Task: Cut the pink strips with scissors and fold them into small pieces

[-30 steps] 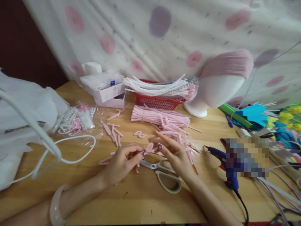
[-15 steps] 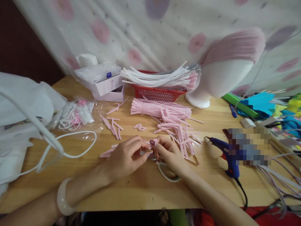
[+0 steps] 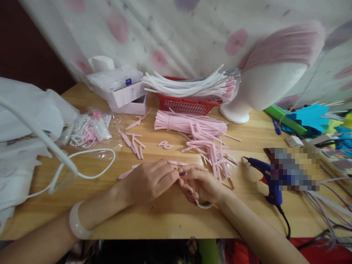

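My left hand (image 3: 155, 180) and my right hand (image 3: 202, 182) meet over the near middle of the table. The fingers of both are closed together in a pinch; whatever lies between them is hidden. My right hand is turned partly palm up, its fingers curled. Beneath it shows the pale handle of scissors (image 3: 205, 205), mostly covered. Just behind the fingertips lies a short pink strip (image 3: 177, 163). Two small pink loops (image 3: 168, 146) rest farther back. Bent pink pipe cleaners (image 3: 214, 156) are heaped beyond my right hand, with a tied pink bundle (image 3: 176, 123) behind them.
A blue glue gun (image 3: 261, 167) with a black cord lies at the right. A red basket (image 3: 187, 105) of white stems and a white mannequin head (image 3: 271, 86) stand at the back. At the left are bagged pearl beads (image 3: 88, 130) and a looped white cable (image 3: 96, 176).
My right hand has rolled palm upward, and my left hand's fingers have folded in against it. The scissors are more covered. The view has shifted slightly.
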The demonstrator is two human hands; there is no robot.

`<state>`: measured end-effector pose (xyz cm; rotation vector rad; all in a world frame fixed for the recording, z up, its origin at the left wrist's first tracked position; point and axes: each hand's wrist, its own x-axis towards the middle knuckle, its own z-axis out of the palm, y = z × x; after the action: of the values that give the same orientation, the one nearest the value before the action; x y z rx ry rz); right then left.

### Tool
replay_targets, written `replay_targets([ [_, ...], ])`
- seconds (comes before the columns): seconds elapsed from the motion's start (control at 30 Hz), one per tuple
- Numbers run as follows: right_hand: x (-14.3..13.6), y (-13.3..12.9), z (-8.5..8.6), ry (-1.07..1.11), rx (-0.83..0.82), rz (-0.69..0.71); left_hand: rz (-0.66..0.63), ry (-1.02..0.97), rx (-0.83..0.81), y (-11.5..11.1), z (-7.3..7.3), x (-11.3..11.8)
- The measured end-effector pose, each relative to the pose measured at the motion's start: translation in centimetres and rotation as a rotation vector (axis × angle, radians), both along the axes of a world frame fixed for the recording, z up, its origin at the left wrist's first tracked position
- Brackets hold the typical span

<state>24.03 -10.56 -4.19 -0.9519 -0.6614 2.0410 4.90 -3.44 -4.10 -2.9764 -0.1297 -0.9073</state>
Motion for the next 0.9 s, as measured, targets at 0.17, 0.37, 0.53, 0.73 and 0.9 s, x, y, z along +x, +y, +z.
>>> replay_targets([
  [0.17,0.3,0.0,-0.3,0.131,-0.133,0.097,-0.031,0.010,0.053,0.4,0.0,-0.2],
  [0.37,0.1,-0.1,-0.9,0.151,-0.193,0.154,-0.092,0.111,0.003,0.1,-0.3,-0.3],
  [0.53,-0.2,-0.1,-0.8,0.134,-0.167,0.118,-0.100,0.089,-0.042,-0.2,-0.1,-0.3],
  [0.73,-0.5,-0.4,-1.0,0.025,-0.029,-0.047,-0.077,-0.014,-0.359,-1.2,0.7,0.3],
  [0.9,-0.4,-1.1,0.1,-0.299,0.224,-0.033,0.056,0.094,-0.848,-1.7,2.1,0.2],
])
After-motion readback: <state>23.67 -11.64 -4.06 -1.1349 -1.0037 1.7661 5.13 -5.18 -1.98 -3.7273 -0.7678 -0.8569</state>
